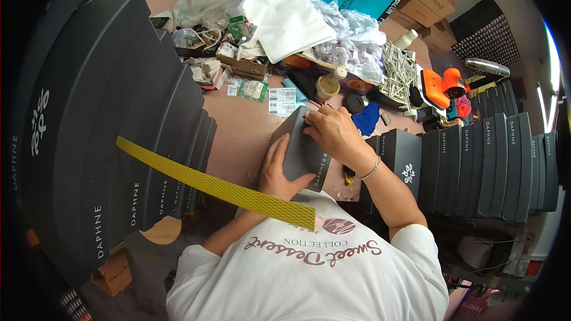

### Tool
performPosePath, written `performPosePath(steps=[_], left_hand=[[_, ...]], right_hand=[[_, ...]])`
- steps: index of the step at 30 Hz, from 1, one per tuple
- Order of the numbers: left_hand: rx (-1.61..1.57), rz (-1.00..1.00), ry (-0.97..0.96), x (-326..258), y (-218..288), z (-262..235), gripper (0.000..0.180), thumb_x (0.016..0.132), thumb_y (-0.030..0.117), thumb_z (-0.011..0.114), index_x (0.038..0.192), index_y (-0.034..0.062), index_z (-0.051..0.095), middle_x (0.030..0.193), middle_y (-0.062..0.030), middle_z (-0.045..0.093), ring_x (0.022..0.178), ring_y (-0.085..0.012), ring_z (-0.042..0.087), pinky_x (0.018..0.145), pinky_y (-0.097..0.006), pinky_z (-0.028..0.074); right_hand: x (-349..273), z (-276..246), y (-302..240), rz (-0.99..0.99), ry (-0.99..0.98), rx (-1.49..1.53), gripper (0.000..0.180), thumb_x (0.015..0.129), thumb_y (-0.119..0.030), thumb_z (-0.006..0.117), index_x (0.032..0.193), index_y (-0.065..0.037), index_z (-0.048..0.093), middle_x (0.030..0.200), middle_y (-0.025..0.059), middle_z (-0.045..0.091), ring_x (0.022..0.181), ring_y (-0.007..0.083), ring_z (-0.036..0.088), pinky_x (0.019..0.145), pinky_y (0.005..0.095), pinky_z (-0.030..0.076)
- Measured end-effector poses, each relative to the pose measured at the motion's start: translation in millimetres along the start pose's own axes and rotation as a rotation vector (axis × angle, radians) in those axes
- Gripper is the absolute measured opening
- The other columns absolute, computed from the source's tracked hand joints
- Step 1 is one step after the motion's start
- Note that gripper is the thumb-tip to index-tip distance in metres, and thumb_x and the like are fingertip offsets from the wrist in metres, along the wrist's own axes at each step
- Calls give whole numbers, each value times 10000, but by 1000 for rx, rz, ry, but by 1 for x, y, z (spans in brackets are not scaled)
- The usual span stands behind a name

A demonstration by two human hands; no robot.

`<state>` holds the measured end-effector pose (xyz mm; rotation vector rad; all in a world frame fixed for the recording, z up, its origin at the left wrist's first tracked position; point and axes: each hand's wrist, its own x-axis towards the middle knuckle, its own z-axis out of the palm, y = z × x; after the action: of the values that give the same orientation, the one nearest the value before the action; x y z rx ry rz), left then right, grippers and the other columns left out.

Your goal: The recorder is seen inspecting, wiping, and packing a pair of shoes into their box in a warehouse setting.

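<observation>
A dark grey shoebox point(303, 153) with pale lettering along its side stands in front of me at the near edge of the table. My left hand point(282, 172) holds it from the left, with the fingers along one side and the thumb stretched across the near part. At the box's far right edge is my right hand point(336, 134), its fingers curled and pressed together. Whatever is between those fingertips is hidden. A sheet of barcode labels point(281, 102) lies just beyond the box. A yellow woven-textured strap point(214, 184) crosses the view in front of my left forearm.
Tall stacks of dark shoeboxes point(128, 101) rise at left; a long row of shoeboxes point(470, 163) lines the right. Across the table's back are white paper point(285, 21), crumpled tissue point(351, 38), white sticks point(397, 74), a small bottle point(329, 85) and an orange tape dispenser point(437, 88).
</observation>
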<state>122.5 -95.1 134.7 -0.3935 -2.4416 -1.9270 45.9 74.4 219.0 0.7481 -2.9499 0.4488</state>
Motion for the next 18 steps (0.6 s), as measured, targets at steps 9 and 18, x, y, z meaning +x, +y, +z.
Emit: performPosePath(steps=[9, 18], left_hand=[[-3, -13, -9, 1, 1, -1, 973, 656, 190, 863, 1443, 0, 324, 1400, -233, 397, 1287, -382, 432, 1057, -423, 392], [20, -4, -23, 0, 3, -4, 971, 673, 159, 853, 1453, -8, 300, 1413, -213, 391, 1297, -341, 433, 1059, -411, 390]], right_hand=[[2, 1, 5, 13, -39, 40, 138, 842, -134, 650, 924, -25, 669, 799, 136, 637, 754, 326, 606, 705, 394, 423], [5, -3, 12, -4, 32, 20, 164, 810, -158, 682, 908, -28, 665, 772, 148, 607, 758, 325, 614, 715, 402, 438]])
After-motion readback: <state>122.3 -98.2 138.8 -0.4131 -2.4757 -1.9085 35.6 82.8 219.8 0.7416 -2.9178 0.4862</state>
